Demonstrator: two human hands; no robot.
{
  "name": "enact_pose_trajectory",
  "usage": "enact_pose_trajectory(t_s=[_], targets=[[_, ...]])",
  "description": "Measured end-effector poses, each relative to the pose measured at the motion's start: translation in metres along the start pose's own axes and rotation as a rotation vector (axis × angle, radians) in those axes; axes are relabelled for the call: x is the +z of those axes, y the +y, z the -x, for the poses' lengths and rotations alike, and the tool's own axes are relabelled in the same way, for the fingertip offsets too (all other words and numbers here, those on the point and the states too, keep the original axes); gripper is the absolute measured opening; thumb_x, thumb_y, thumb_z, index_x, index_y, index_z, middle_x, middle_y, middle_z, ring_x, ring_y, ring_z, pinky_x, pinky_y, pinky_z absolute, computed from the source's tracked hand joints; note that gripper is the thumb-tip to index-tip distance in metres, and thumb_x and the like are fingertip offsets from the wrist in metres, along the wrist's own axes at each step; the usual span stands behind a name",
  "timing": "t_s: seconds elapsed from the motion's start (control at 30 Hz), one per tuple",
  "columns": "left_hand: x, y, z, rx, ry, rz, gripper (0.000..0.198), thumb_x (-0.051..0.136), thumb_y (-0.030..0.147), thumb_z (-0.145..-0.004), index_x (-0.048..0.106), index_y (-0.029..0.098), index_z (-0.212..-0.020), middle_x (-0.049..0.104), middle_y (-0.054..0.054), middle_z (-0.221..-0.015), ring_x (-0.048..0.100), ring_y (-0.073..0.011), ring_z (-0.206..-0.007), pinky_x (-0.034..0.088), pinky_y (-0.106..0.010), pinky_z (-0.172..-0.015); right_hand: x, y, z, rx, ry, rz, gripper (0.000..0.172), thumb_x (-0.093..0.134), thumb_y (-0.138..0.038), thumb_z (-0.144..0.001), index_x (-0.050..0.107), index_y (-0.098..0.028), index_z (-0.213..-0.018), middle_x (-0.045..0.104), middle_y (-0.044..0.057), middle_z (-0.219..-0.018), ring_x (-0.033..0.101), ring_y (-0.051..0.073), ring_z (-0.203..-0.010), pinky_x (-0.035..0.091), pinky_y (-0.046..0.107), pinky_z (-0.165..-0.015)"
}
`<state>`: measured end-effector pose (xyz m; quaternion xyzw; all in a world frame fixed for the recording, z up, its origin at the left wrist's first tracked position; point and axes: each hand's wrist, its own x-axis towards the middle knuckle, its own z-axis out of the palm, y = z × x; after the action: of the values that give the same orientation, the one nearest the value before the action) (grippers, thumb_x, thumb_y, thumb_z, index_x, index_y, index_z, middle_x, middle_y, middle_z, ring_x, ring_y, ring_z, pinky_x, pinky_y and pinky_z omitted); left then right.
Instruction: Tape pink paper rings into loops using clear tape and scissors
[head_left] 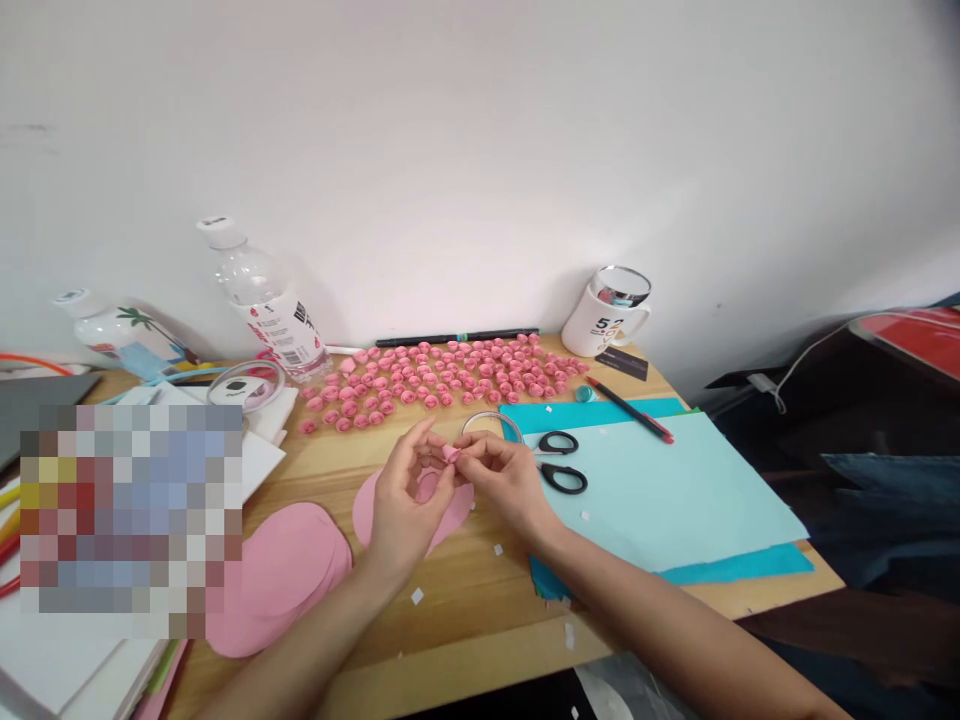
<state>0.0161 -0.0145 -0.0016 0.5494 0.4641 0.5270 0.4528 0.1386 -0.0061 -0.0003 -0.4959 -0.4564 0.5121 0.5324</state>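
Between the fingertips of both hands is a small rolled pink paper rose (pixel 451 453). My left hand (pixel 409 490) pinches it from the left, and my right hand (pixel 504 475) grips it from the right. Below them on the table lie pink paper pieces (pixel 367 510), partly covered by my left hand. A stack of pink paper circles (pixel 289 565) sits left of my left forearm. Black-handled scissors (pixel 562 462) lie just right of my right hand, which hides their blades. Behind the hands, a roll of tape (pixel 491 415) rests on the wood.
Many finished paper roses (pixel 442 370) cover the table's back. Light blue paper sheets (pixel 675 490) lie at right, with a pen (pixel 634 412) on them. A mug (pixel 606 315) and a water bottle (pixel 266 310) stand near the wall. White scraps (pixel 418 596) are scattered about.
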Motion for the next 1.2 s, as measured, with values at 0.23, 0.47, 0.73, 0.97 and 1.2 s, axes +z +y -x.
enact_pose_trajectory(t_s=[0.23,0.47,0.73,0.97,1.2], targets=[[0.000,-0.001,0.000,0.025,0.020,-0.002,0.044,0.059,0.019,-0.076,0.047,0.023,-0.119,0.058,-0.001,-0.083,0.059,-0.0143,-0.083,0.049,-0.030,-0.079,0.000,0.002,0.003,-0.105,-0.061,0.127,0.013,0.063,-0.023,-0.069,0.063,-0.017,-0.058,0.059,0.005,-0.082,0.060,0.016,-0.077,0.050,0.026,-0.064],[0.000,0.004,-0.001,0.065,0.017,-0.035,0.033,0.058,0.018,-0.077,0.051,0.021,-0.109,0.057,-0.001,-0.082,0.058,-0.0139,-0.080,0.048,-0.029,-0.077,0.001,0.000,0.003,-0.161,-0.085,0.129,0.016,0.062,-0.021,-0.070,0.059,-0.018,-0.055,0.058,0.004,-0.077,0.057,0.014,-0.072,0.050,0.025,-0.059],[-0.002,0.003,-0.002,0.104,0.026,-0.098,0.021,0.059,0.018,-0.076,0.061,0.020,-0.097,0.059,-0.003,-0.086,0.058,-0.0141,-0.081,0.049,-0.027,-0.075,0.001,-0.002,0.002,-0.018,-0.147,-0.032,0.018,0.064,-0.028,-0.069,0.056,-0.017,-0.057,0.054,0.000,-0.078,0.057,0.009,-0.059,0.052,0.024,-0.055],[-0.006,0.011,-0.006,0.117,0.030,-0.191,0.013,0.061,0.019,-0.075,0.071,0.021,-0.083,0.061,-0.003,-0.084,0.059,-0.0145,-0.080,0.050,-0.024,-0.070,-0.001,-0.002,0.003,-0.056,-0.097,0.004,0.017,0.062,-0.031,-0.073,0.059,-0.016,-0.064,0.061,0.003,-0.075,0.061,0.012,-0.058,0.053,0.026,-0.057],[-0.006,0.010,-0.005,0.091,0.038,-0.150,0.015,0.061,0.021,-0.075,0.072,0.022,-0.086,0.062,-0.003,-0.085,0.059,-0.0148,-0.082,0.051,-0.025,-0.072,-0.003,-0.001,0.004,-0.215,-0.083,0.143,0.011,0.058,-0.026,-0.078,0.063,-0.017,-0.072,0.064,0.005,-0.077,0.062,0.014,-0.064,0.054,0.028,-0.061]])
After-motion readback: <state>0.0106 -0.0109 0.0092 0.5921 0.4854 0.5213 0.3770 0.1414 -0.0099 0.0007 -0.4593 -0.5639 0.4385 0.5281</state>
